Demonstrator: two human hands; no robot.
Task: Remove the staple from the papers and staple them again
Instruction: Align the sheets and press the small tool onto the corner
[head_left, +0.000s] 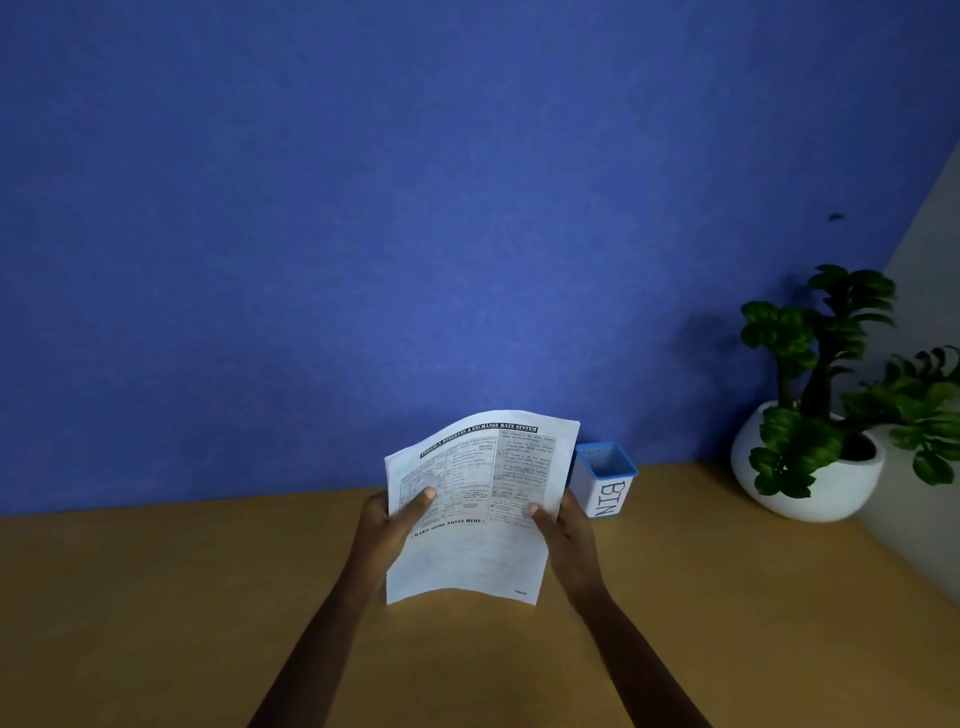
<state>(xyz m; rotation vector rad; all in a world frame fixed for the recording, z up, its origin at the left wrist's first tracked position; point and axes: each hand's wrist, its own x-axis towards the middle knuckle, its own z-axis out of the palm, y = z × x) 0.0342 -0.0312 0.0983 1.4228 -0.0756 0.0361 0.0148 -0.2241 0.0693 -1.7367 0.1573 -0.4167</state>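
Thin white printed paper sheets (475, 506) held above the brown wooden desk (156, 597), left hand (387, 525) and right hand (563, 530) each pinching a side edge. Light, limp, easily creased; grip near the edges.

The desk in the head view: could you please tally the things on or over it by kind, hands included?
Hands: 2, left hand and right hand, both gripping the papers
Sets of papers: 1, held above the desk
Small white and blue bin: 1
Potted plant: 1
Total: 5
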